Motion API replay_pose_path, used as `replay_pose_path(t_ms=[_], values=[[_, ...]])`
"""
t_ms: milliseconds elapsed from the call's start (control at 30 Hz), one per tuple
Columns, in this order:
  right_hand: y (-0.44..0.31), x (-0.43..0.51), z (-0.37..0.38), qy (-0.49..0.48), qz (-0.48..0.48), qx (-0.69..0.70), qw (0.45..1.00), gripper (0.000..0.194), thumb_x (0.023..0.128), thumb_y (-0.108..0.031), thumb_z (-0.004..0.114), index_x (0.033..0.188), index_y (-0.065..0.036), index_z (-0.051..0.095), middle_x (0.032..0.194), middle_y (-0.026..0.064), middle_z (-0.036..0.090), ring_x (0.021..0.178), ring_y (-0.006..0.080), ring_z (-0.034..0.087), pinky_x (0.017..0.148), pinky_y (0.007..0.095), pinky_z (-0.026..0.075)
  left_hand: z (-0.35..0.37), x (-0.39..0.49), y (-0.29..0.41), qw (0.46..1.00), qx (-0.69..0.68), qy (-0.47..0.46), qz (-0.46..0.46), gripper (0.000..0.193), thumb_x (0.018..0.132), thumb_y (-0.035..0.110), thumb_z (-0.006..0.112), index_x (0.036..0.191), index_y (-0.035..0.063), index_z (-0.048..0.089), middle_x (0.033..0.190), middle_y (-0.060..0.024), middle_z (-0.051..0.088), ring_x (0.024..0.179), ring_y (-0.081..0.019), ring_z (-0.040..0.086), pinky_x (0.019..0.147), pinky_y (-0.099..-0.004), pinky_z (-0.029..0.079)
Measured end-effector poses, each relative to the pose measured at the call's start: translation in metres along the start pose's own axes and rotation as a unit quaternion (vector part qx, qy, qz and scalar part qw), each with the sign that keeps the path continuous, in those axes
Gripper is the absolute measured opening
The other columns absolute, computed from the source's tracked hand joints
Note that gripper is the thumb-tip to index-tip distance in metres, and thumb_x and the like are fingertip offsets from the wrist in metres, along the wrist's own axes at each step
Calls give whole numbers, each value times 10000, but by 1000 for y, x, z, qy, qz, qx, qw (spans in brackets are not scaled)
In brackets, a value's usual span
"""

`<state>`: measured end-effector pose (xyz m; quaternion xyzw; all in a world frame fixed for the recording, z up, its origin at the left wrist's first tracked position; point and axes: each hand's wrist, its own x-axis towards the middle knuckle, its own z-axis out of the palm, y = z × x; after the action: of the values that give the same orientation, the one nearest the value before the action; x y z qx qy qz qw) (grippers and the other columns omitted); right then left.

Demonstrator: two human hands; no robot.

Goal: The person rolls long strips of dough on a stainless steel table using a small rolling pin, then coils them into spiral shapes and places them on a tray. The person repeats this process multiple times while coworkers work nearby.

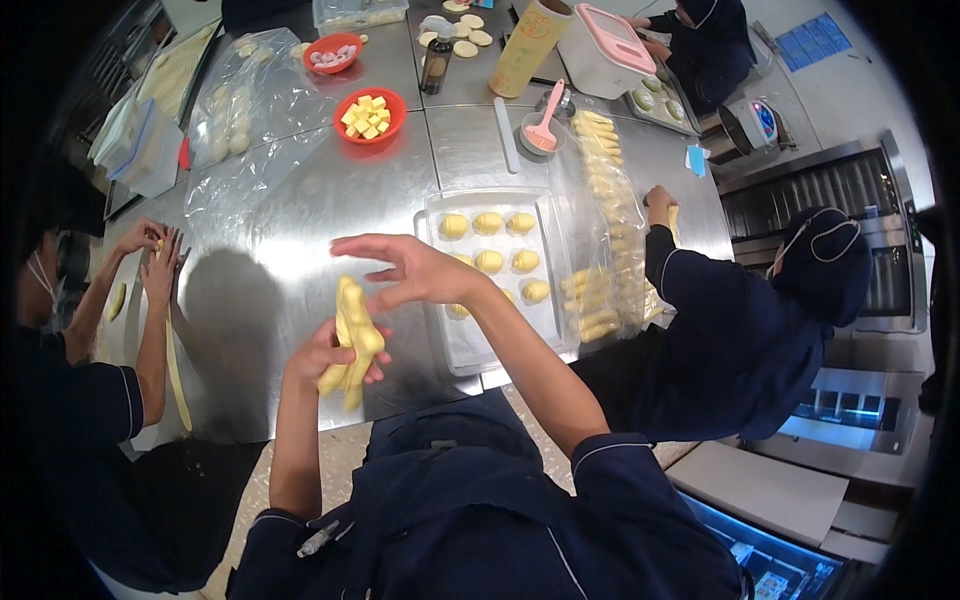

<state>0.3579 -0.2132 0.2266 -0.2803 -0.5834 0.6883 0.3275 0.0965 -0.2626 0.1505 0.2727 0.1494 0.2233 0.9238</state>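
Several soft yellow dough pieces (351, 337) lie bunched in my left hand (319, 356), held above the front of the steel table, their ends hanging past the fingers. My right hand (420, 274) hovers just above and to the right of the bunch, fingers spread, nothing seen in it. Under my right forearm is a clear plastic tray (551, 330) lined with white paper. Rolled yellow dough pieces (488, 261) sit on it in rows, some hidden by my hand and arm.
Red bowls hold butter cubes (366, 118) and pinkish pieces (332, 57). Right of the tray lie plastic-covered dough strips (615, 217). A pink brush (541, 135) rests in a small bowl. Co-workers stand either side; the left person's hands (157, 262) work a long dough strip (176, 375).
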Motion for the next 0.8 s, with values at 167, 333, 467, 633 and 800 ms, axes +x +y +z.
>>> replay_pose_path(t_ms=[167,333,467,633,800], values=[[59,-52,9,162,119,-70,977,549,896,-238,834,1366,-55,618,1366,90,643,1281,228,595,1072,421,494,-11,-13,-1,969,20,246,-13,581,999,111,604,1502,-86,390,1307,-295,644,1126,-370,709,958,-462,610],[85,-128,36,273,152,-5,950,378,947,-167,786,1280,-34,665,1171,74,729,1074,153,676,952,316,540,-20,-5,20,981,-3,178,81,646,927,4,479,1535,-125,304,1453,-315,544,1330,-410,592,1122,-484,502],[94,-152,28,312,162,-19,936,324,967,-113,752,1264,-21,662,1158,73,728,1058,156,685,957,311,545,-64,24,15,970,-168,162,63,624,977,112,489,1536,-109,323,1412,-292,573,1324,-385,585,1133,-507,470],[103,-131,-66,355,138,-130,916,262,945,-127,780,1183,-37,720,993,-1,724,940,89,663,839,266,528,-114,24,-44,929,-81,361,-35,508,1049,197,586,1446,-90,451,1325,-214,631,1200,-322,653,1023,-447,543],[109,-60,-226,409,58,-463,785,282,897,-211,796,1079,-12,712,980,141,765,912,274,742,809,397,580,-115,9,-69,902,-64,428,-6,490,1033,136,615,1429,-111,466,1281,-213,656,1140,-318,687,994,-417,561]])
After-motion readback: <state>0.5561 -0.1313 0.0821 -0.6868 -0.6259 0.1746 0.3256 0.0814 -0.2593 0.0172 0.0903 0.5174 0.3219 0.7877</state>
